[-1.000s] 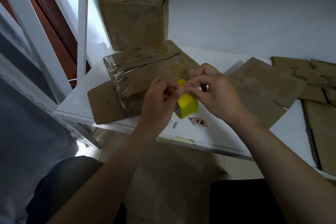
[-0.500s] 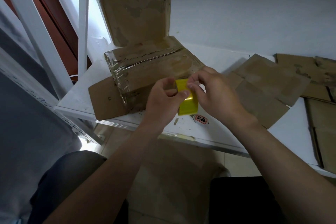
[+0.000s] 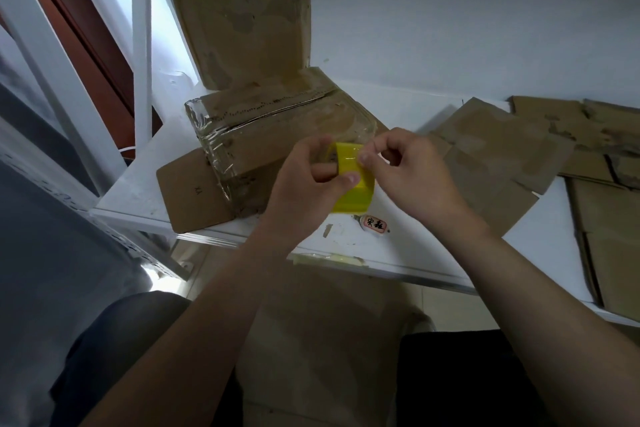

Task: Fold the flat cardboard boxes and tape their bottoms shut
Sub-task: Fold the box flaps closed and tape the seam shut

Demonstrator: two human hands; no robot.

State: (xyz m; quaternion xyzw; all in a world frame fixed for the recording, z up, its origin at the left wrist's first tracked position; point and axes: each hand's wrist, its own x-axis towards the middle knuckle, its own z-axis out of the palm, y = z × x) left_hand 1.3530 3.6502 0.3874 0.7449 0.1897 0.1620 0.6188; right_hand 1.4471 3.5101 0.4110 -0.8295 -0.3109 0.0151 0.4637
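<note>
gripping glossy yellow tape (image 3: pixel 353 180) in curled left hand (image 3: pixel 304 194), pinching its far edge with right hand (image 3: pixel 412 180), holding it near box (image 3: pixel 277 135).

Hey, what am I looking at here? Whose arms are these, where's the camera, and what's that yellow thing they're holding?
No machine here: these are a person's two bare arms, seen from one camera worn on their head, looking forward and down. The left hand grips a yellow tape roll; the right hand pinches at the roll's outer face, likely hunting for the tape's end. On the white table sits a folded box with clear tape over its seam, an open box standing behind it, flat cardboard pieces to the right, and a small tag near the front edge.
</note>
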